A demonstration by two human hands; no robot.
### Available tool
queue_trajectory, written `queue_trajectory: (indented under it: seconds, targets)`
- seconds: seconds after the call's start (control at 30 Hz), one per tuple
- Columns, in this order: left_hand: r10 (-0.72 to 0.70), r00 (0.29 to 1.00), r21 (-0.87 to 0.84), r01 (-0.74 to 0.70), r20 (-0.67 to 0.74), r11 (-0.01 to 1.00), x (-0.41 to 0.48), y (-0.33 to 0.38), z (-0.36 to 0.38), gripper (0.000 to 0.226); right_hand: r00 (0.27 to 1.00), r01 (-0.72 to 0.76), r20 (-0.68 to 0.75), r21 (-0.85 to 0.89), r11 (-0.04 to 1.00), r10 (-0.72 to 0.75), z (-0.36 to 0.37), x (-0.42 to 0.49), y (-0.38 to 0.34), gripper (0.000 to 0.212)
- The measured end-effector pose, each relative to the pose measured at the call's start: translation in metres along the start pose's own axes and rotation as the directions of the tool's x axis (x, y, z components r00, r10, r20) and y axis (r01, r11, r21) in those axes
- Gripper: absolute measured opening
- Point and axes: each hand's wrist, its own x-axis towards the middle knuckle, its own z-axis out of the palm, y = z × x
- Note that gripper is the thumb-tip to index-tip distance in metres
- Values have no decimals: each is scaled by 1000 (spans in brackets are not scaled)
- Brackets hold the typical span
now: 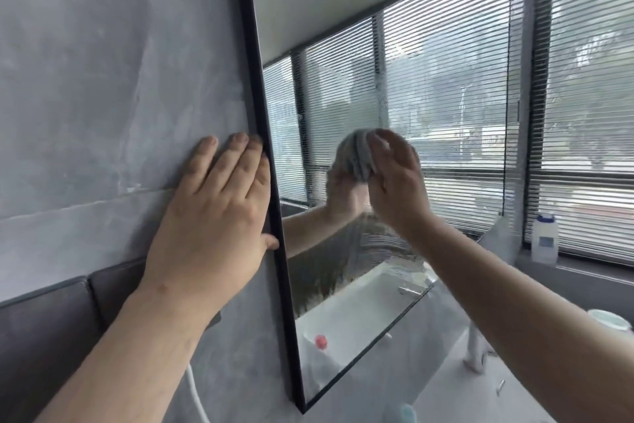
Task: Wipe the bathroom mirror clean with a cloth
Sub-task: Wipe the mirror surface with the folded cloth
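Right hand [394,179], fingers flat, presses cloth [355,157] on mid-mirror [446,79]; streaks [375,251] lie just below it. Left hand [219,217] rests open on wall [103,79], beside frame [260,97].

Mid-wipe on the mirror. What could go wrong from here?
The bunched cloth under the right hand covers a small patch, so the streaks below it could be missed on the mirror.
The left hand rests on the wall, thumb against the black frame; a slip could smudge the glass.
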Motion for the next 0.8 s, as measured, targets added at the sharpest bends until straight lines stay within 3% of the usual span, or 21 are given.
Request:
queue_trajectory:
  seconds: [0.13,0.23,0.33,0.4,0.5,0.57,0.63,0.7,0.73,0.8]
  targets:
    - [-6,1000,-20,6,-1,1000,0,0,0,107,953,-296,-43,73,952,299,0,47,22,47]
    - [-11,1000,-27,10,-3,1000,0,0,0,107,936,-339,-55,115,934,347,3,26,16,47]
    - [-10,1000,-25,10,-2,1000,0,0,-1,106,984,-169,-48,59,984,172,6,-29,-3,44]
    - [-9,1000,-30,8,-6,1000,0,0,0,106,998,57,-3,42,997,-57,4,-75,-16,41]
    - [-16,1000,-37,15,-9,999,0,1,2,107,933,328,133,61,943,-333,-3,-114,-20,45]
    - [-16,1000,-43,15,-12,999,1,1,2,107,921,359,150,35,933,-360,-4,-108,-3,46]
    - [-13,1000,-43,12,-18,999,1,1,3,107,975,194,110,-23,981,-191,1,-88,20,43]
    - [-10,1000,-42,9,-23,999,1,0,4,107,981,-191,23,-18,981,191,4,-62,42,41]
    - [-9,1000,-42,8,-23,999,1,0,5,107,918,-396,-1,12,918,396,6,-53,57,39]
    - [-10,1000,-44,9,-20,999,2,0,6,108,705,-709,-4,41,704,710,10,-47,85,30]
